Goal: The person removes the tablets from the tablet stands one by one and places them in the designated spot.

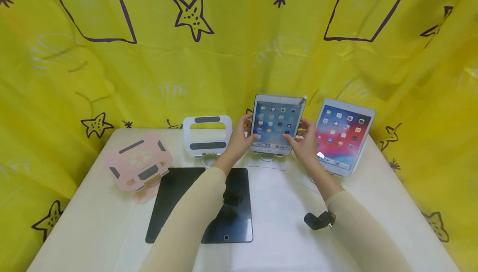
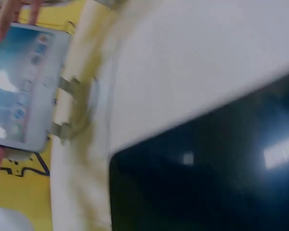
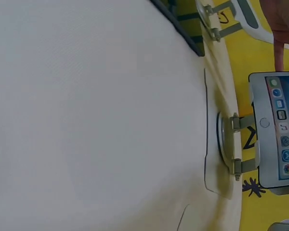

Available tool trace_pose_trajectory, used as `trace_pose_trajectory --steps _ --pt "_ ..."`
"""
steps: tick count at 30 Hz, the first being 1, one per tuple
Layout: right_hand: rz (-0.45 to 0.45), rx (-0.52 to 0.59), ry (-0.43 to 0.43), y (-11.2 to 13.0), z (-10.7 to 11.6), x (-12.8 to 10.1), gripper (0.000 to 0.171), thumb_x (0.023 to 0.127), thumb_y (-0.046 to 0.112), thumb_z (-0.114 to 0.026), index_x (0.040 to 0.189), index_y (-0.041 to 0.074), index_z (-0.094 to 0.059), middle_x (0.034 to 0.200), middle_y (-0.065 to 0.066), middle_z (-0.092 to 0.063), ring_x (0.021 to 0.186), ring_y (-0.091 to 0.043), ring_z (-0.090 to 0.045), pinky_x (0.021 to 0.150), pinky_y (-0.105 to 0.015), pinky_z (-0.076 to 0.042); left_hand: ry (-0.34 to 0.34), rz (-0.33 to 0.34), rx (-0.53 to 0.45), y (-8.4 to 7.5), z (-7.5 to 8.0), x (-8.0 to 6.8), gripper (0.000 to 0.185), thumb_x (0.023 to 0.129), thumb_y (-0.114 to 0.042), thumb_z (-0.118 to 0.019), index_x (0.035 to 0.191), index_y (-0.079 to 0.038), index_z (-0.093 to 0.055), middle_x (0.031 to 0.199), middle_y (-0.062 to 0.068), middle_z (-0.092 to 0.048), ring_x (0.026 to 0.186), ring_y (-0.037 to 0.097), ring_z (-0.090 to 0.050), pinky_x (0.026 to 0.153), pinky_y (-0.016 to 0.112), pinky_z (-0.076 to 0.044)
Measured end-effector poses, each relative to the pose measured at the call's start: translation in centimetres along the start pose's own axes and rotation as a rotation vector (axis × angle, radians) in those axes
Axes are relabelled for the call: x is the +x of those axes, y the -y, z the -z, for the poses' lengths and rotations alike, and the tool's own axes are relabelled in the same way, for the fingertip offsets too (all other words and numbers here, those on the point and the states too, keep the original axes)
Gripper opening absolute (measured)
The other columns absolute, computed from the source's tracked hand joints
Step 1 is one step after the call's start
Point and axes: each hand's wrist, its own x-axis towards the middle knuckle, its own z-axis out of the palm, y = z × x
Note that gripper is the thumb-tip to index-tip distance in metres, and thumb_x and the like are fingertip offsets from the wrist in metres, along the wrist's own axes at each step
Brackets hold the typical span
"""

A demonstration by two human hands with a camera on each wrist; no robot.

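A small white tablet (image 1: 276, 122) with a lit screen of app icons leans back on a stand (image 1: 267, 157) at the middle of the table's far side. My left hand (image 1: 238, 140) holds its left edge, thumb on the front and fingers curled behind. On the opposite edge, my right hand (image 1: 303, 144) grips the same way, its thumb over the lower right of the screen. The right wrist view shows the stand's two hooked supports (image 3: 248, 165) under the tablet's bottom edge. The fingers behind the tablet are mostly hidden.
Right of the hands, a second white tablet (image 1: 341, 137) stands propped up. To the left are a white stand (image 1: 186, 135) and a pink stand (image 1: 149, 156). A large black tablet (image 1: 239, 218) lies flat beneath my left forearm. A yellow curtain (image 1: 231, 64) hangs behind the table.
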Motion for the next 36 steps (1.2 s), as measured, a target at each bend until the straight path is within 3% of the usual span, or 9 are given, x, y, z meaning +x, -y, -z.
trace_pose_trajectory --steps 4,6,12,22,36 --pt "0.084 -0.091 -0.004 -0.3 0.0 -0.7 0.063 0.084 0.005 -0.069 0.133 0.001 -0.029 0.112 -0.02 -0.049 0.089 -0.025 -0.053 0.068 -0.005 -0.042 0.018 -0.061 0.204 0.6 -0.2 -0.5 0.059 0.093 -0.007 -0.058 0.144 -0.013 -0.03 0.121 0.011 -0.051 0.106 0.024 -0.055 0.093 0.035 -0.049" --pt "0.104 -0.106 -0.014 -0.3 0.0 -0.9 0.063 0.084 0.006 -0.07 0.133 0.001 -0.03 0.109 -0.02 -0.051 0.088 -0.026 -0.054 0.067 -0.004 -0.041 0.021 -0.064 0.233 0.7 -0.3 -0.7 0.058 0.095 -0.008 -0.055 0.146 -0.015 -0.027 0.122 0.01 -0.051 0.107 0.024 -0.054 0.094 0.036 -0.049" --pt "0.083 -0.135 -0.03 0.2 0.2 -1.2 0.063 0.083 0.01 -0.072 0.131 0.003 -0.032 0.109 -0.019 -0.054 0.091 -0.028 -0.057 0.065 -0.005 -0.04 0.003 -0.101 0.225 0.6 -0.4 -1.2 0.059 0.095 -0.009 -0.054 0.146 -0.017 -0.027 0.117 0.009 -0.051 0.105 0.022 -0.052 0.093 0.034 -0.05" --pt "0.095 -0.141 -0.01 1.9 1.2 -2.1 0.064 0.082 0.008 -0.073 0.13 0.0 -0.032 0.108 -0.019 -0.052 0.089 -0.028 -0.055 0.069 -0.006 -0.04 -0.048 -0.305 0.253 0.1 0.4 -2.3 0.059 0.089 -0.007 -0.062 0.142 -0.008 -0.035 0.107 0.014 -0.056 0.097 0.028 -0.06 0.085 0.037 -0.053" --pt "0.077 -0.136 0.001 3.7 3.0 -4.0 0.064 0.082 0.008 -0.072 0.131 0.003 -0.031 0.105 -0.015 -0.051 0.086 -0.019 -0.052 0.068 -0.006 -0.04 0.018 -0.346 0.216 -1.8 1.3 -3.9 0.059 0.086 -0.004 -0.064 0.139 -0.005 -0.037 0.105 0.016 -0.057 0.092 0.027 -0.061 0.076 0.033 -0.056"
